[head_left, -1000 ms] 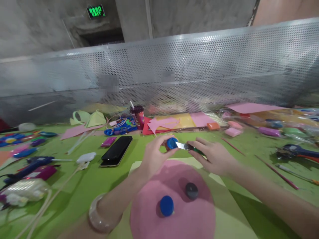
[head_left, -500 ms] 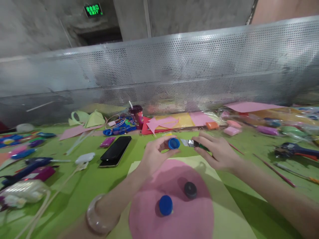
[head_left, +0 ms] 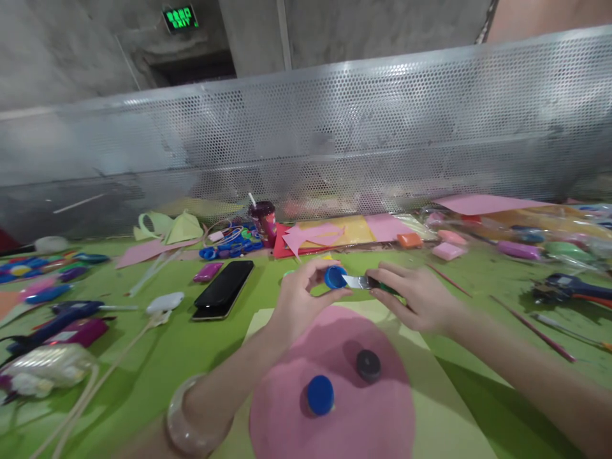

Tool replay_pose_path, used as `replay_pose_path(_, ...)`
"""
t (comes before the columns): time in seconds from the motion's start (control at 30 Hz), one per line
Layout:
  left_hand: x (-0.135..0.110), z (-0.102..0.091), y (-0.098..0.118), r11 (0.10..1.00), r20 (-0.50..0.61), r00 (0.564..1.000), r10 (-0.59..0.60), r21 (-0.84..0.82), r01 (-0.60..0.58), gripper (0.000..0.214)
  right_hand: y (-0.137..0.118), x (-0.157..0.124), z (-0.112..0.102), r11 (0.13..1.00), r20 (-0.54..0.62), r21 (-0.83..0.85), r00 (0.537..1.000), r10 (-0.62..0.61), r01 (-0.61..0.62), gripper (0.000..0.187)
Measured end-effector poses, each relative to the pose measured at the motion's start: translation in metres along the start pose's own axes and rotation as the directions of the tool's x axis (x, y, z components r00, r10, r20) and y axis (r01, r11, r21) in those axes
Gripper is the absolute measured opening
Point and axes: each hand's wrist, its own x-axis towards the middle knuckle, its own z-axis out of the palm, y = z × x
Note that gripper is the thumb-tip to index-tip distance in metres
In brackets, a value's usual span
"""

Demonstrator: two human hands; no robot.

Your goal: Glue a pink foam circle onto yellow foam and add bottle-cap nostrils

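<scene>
My left hand (head_left: 303, 295) pinches a blue bottle cap (head_left: 335, 277) by its rim, its hollow side turned to the right and toward me. In my right hand (head_left: 415, 294) is a utility knife (head_left: 371, 282) with a dark green handle, mostly covered by the fingers. The knife's blade tip meets the cap's rim or opening; how deep it reaches I cannot tell. Below the hands, a second blue cap (head_left: 320, 395) and a dark grey cap (head_left: 368, 366) lie on a pink paper circle (head_left: 282, 421), which rests on a pale yellow sheet (head_left: 452, 408).
On the green table (head_left: 157, 376), a black phone (head_left: 224, 287) lies left of my hands. A dark cup with a straw (head_left: 264, 223) stands behind. Glue guns (head_left: 57, 322), a white cable and pliers (head_left: 568, 288) lie at the sides. A perforated metal panel (head_left: 382, 127) closes the back.
The knife has moved left, and its blade has gone from beside the cap to touching it. My left hand still holds the cap in nearly the same place.
</scene>
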Motion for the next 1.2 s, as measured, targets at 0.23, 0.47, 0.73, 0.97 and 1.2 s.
replay_pose_path(0.23, -0.002, 0.002, 0.004, 0.998, -0.04, 0.999, -0.011, -0.057, 0.009, 0.032, -0.002, 0.0, -0.001, 0.999, 0.017, 0.04, 0.999, 0.034, -0.034, 0.034)
replay_pose_path(0.47, -0.006, 0.004, 0.009, 0.994, -0.061, 0.996, -0.072, -0.09, 0.066, 0.033, -0.004, 0.0, 0.0, 0.991, 0.003, 0.132, 1.0, 0.023, -0.024, 0.028)
replay_pose_path(0.73, -0.004, 0.003, 0.005, 0.999, -0.102, 0.994, 0.037, -0.018, -0.039, 0.036, -0.003, 0.0, -0.001, 0.988, 0.034, 0.149, 0.999, 0.025, -0.029, 0.03)
replay_pose_path(0.97, -0.001, 0.0, 0.002, 0.985, -0.06, 0.984, 0.17, 0.038, -0.168, 0.038, -0.004, 0.0, 0.001, 0.997, 0.047, 0.071, 0.999, 0.011, -0.014, 0.035)
replay_pose_path(1.2, -0.004, 0.0, -0.001, 0.986, -0.066, 0.99, 0.127, 0.114, -0.119, 0.039, -0.007, -0.001, 0.002, 0.998, -0.024, -0.06, 1.0, -0.008, 0.006, 0.036)
